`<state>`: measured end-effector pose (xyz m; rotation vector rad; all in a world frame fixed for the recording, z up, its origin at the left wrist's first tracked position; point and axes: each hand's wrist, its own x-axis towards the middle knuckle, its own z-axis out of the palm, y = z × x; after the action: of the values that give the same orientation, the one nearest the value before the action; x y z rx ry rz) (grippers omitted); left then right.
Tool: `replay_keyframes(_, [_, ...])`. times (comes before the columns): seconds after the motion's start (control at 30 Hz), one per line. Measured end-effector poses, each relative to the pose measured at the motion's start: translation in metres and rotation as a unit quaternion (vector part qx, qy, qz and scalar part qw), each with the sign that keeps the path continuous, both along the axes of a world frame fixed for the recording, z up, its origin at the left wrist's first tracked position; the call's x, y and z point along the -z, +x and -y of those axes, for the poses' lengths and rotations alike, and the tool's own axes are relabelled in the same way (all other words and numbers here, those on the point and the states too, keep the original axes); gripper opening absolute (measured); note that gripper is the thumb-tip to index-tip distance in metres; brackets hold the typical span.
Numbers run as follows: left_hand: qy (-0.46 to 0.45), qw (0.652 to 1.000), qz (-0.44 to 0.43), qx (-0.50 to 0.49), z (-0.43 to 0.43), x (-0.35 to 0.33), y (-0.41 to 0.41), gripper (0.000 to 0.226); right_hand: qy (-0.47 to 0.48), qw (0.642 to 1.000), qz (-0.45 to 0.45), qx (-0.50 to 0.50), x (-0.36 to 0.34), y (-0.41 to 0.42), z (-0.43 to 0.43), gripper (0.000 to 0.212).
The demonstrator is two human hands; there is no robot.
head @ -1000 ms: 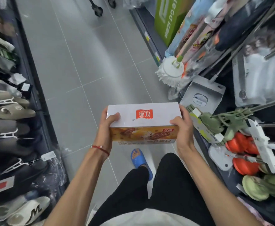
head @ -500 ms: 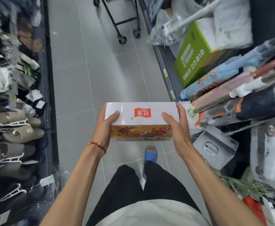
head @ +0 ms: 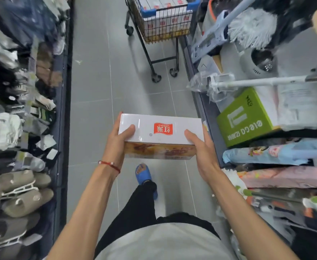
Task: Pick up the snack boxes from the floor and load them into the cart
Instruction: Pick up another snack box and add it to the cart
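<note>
I carry one white snack box (head: 161,136) with a red logo on top and a printed brown front, held level at waist height over the aisle floor. My left hand (head: 117,145) grips its left end, thumb on the top face. My right hand (head: 200,149) grips its right end the same way. Ahead up the aisle stands the black wire cart (head: 150,36) on castors, with several similar white boxes (head: 165,17) stacked inside it.
The grey tiled aisle (head: 97,91) is narrow. Racks of slippers and socks (head: 20,166) line the left. Shelves on the right hold mops (head: 251,32), a green carton (head: 246,119) and wrapped goods that jut toward the aisle. My foot in a blue slipper (head: 143,174) is below the box.
I have walked forward along the aisle with the box in both hands. The cart, only its wheels visible before, has come into view ahead with boxes in its basket.
</note>
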<state>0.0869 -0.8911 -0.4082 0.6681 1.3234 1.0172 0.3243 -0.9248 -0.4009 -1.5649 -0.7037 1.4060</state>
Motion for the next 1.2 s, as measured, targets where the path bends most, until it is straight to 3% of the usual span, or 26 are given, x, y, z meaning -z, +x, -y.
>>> replay_keyframes(0.23, [-0.003, 0.999, -0.034, 0.019, -0.154, -0.019, -0.045, 0.054, -0.008, 1.000, 0.009, 0.009, -0.020, -0.055, -0.138, 0.030])
replay_keyframes(0.4, [-0.002, 0.999, -0.043, 0.011, -0.269, -0.031, -0.063, 0.067, 0.006, 0.999, 0.017, 0.037, -0.024, -0.077, -0.251, 0.028])
replay_keyframes(0.67, [-0.001, 0.998, -0.065, -0.018, -0.448, -0.030, -0.078, 0.039, 0.027, 0.997, 0.019, 0.075, -0.015, -0.101, -0.445, 0.042])
replay_keyframes(0.83, [-0.009, 0.997, -0.076, -0.019, -0.546, -0.030, -0.094, 0.031, 0.028, 0.997, 0.031, 0.068, -0.019, -0.116, -0.548, 0.035])
replay_keyframes(1.03, [0.008, 0.998, -0.060, 0.002, -0.682, -0.035, -0.125, 0.047, 0.045, 0.988, 0.029, 0.145, -0.016, -0.155, -0.663, 0.047])
replay_keyframes(1.2, [0.022, 0.994, -0.073, 0.077, -0.792, -0.047, -0.150, 0.042, 0.056, 0.973, 0.023, 0.223, -0.022, -0.190, -0.748, 0.043])
